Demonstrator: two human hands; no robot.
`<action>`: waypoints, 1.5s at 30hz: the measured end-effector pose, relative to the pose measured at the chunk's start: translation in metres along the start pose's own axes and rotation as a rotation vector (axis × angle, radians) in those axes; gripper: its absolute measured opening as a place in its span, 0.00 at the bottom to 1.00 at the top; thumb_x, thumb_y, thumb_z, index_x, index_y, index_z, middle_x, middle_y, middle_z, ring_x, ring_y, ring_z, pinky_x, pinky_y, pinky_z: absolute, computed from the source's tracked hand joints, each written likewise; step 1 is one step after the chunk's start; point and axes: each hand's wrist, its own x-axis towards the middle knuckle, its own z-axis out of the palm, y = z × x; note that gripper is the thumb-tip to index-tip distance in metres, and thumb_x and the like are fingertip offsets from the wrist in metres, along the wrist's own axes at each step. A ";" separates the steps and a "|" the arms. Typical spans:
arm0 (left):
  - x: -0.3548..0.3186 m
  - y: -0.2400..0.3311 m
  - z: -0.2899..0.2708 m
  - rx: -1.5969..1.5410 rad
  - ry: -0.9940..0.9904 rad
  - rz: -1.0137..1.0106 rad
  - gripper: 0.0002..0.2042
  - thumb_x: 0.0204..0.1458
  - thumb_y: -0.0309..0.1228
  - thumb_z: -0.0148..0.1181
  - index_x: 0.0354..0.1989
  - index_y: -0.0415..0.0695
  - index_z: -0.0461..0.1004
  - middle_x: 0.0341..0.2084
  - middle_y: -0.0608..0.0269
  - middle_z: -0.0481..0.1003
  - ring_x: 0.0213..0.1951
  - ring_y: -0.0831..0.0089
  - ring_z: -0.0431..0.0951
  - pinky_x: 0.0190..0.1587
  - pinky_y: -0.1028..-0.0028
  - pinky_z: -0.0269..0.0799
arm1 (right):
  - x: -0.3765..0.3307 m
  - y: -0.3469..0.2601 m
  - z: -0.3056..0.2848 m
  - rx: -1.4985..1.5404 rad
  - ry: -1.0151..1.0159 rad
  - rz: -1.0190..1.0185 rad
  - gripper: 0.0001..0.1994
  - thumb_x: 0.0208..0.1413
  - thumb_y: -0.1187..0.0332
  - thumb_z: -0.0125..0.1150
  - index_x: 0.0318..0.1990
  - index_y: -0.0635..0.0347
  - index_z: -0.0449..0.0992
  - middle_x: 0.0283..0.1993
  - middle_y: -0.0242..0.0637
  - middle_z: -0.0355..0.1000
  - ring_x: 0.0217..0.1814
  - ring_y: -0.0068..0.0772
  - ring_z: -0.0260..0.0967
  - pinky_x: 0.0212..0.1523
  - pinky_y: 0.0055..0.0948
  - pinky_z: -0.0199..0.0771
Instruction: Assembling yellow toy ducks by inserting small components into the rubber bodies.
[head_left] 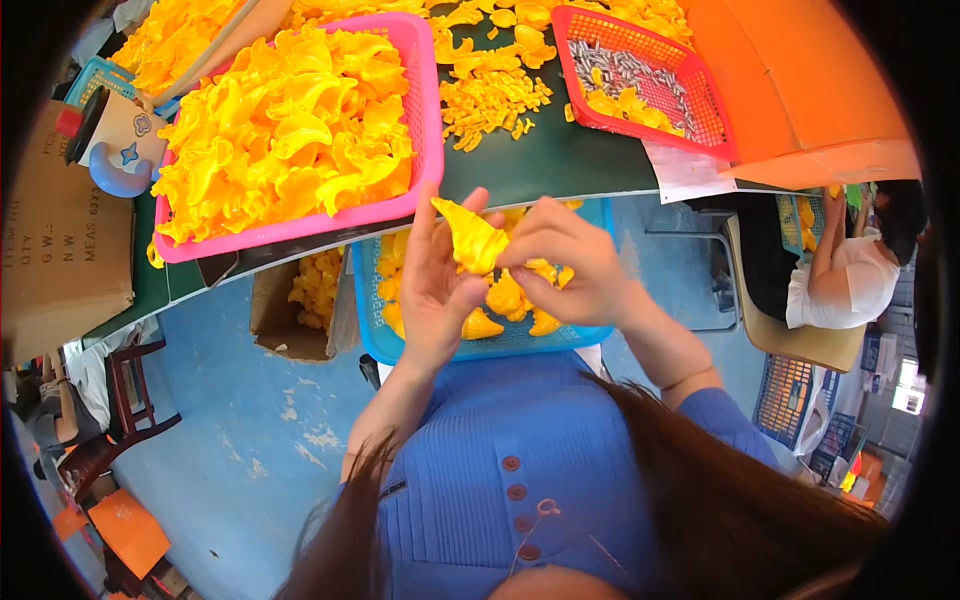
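yellow piece [470, 237] – lower end hidden by fingers | blue basket [372, 300] – contents half covered | seated person [850, 270] – face hidden

A dark green table [560, 160] carries a pink basket [425, 110] of yellow parts, a red basket [640, 130] near its right edge, and loose yellow pieces [492, 100] between them.

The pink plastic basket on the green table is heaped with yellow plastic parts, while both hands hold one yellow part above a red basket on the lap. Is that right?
One detail is wrong. In the head view, the pink plastic basket does hold yellow plastic parts, and both hands, left hand and right hand, hold one yellow part, but above a blue basket, not a red one.
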 end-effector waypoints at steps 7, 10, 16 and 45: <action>-0.007 -0.007 -0.003 -0.006 0.058 0.044 0.41 0.47 0.32 0.63 0.65 0.43 0.41 0.52 0.44 0.64 0.50 0.62 0.71 0.53 0.69 0.66 | -0.011 -0.008 0.000 0.179 -0.029 0.086 0.11 0.42 0.79 0.62 0.36 0.62 0.75 0.32 0.38 0.69 0.33 0.32 0.69 0.35 0.26 0.69; -0.006 0.001 -0.005 -0.102 0.059 0.020 0.39 0.50 0.38 0.59 0.65 0.43 0.42 0.53 0.41 0.63 0.48 0.63 0.72 0.50 0.69 0.70 | 0.000 0.009 -0.008 0.225 0.049 0.179 0.10 0.45 0.76 0.61 0.37 0.63 0.74 0.31 0.38 0.70 0.32 0.31 0.69 0.35 0.24 0.68; -0.006 0.010 -0.007 -0.497 0.023 -0.237 0.28 0.58 0.36 0.43 0.65 0.45 0.43 0.58 0.39 0.55 0.47 0.63 0.72 0.47 0.72 0.72 | 0.019 0.125 -0.013 -0.689 0.116 0.120 0.07 0.48 0.75 0.57 0.36 0.59 0.75 0.36 0.35 0.70 0.39 0.35 0.69 0.38 0.27 0.70; -0.010 0.004 -0.012 -0.475 0.044 -0.297 0.21 0.59 0.33 0.41 0.58 0.35 0.53 0.49 0.49 0.66 0.45 0.61 0.74 0.43 0.74 0.76 | 0.014 0.023 0.004 -0.020 0.092 0.060 0.08 0.40 0.80 0.64 0.31 0.63 0.78 0.30 0.35 0.75 0.33 0.28 0.69 0.33 0.23 0.69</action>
